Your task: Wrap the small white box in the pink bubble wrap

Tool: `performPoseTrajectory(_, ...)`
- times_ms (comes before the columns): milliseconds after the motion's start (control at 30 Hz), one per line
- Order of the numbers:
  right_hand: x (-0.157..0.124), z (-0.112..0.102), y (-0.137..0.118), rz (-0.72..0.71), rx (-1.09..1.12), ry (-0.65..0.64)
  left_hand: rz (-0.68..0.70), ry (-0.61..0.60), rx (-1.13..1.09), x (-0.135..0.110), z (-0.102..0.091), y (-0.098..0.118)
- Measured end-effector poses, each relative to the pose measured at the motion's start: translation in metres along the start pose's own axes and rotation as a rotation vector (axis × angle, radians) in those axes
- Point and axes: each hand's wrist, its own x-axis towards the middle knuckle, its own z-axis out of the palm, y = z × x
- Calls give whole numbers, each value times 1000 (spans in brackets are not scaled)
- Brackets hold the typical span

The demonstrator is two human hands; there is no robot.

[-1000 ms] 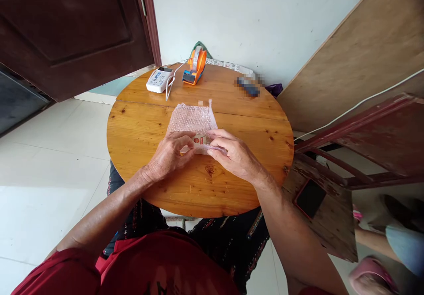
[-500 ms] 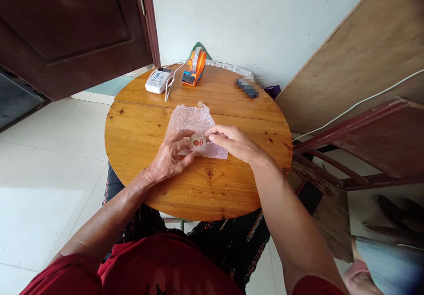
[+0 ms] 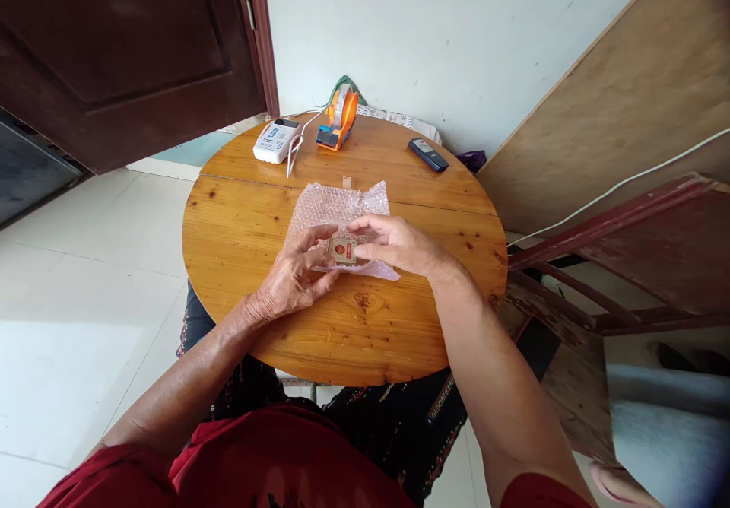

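A small beige box [image 3: 341, 252] with red print lies low on a sheet of clear bubble wrap [image 3: 328, 202], near its front edge. My left hand [image 3: 299, 265] curves round the box's left end, fingers above and thumb below. From the other side, my right hand [image 3: 399, 243] holds the right end, with its thumb on the box and its index finger stretched above it. The wrap spreads flat behind the box, and its right part stands wrinkled behind my right fingers. What lies under my fingers is hidden.
On the round wooden table [image 3: 239, 227], a white device [image 3: 275, 143] with a cable and an orange tape dispenser [image 3: 338, 120] stand at the back. A dark blue handheld device [image 3: 427, 154] lies at the back right. Another person's leg [image 3: 667, 424] shows at lower right.
The right part of the bubble wrap has come up behind my right hand. The box shows more of its printed face and sits slightly nearer me. The other person's leg has shifted.
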Motion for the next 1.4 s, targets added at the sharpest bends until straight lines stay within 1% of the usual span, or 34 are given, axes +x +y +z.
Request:
performPoseTrajectory(100, -3, 14, -1, -53, -169, -27, 15, 4, -7, 0, 0, 1)
performPoseTrajectory(200, -5, 23, -2, -97, -310, 21, 16, -2, -3, 0, -1, 1)
performPoseTrajectory(333, -3, 26, 0, -140, -340, 91, 12, 2, 3, 1, -1, 2)
performPoseTrajectory(500, -1, 24, 5, -120, -302, 127, -30, -19, -3, 3, -3, 5)
performPoseTrajectory(567, -1, 24, 7, -111, -270, 112, -53, -26, -4, 3, -3, 5)
performPoseTrajectory(667, -2, 23, 8, -90, -163, 51, -74, -5, -18, 2, -2, 5)
performPoseTrajectory(800, -9, 9, 7, -61, 18, 31, -134, 29, -19, 4, -3, 6)
performPoseTrajectory(900, -14, -4, 9, -105, 135, 4, -189, -2, 46, 11, -7, 7)
performPoseTrajectory(967, -15, -8, 12, -113, 182, -2, -212, -12, 80, 19, -9, 7)
performPoseTrajectory(1067, -13, -2, 13, -104, 106, 79, -245, -17, 94, 31, -10, 4)
performPoseTrajectory(1200, -8, 10, 9, -126, -14, 194, -383, -18, 51, 41, -4, -2)
performPoseTrajectory(1300, -6, 13, 7, -80, -74, 247, -467, -17, -23, 42, 3, -8)
performPoseTrajectory(1400, -6, 13, 7, -30, -80, 278, -496, -10, -46, 42, 8, -11)
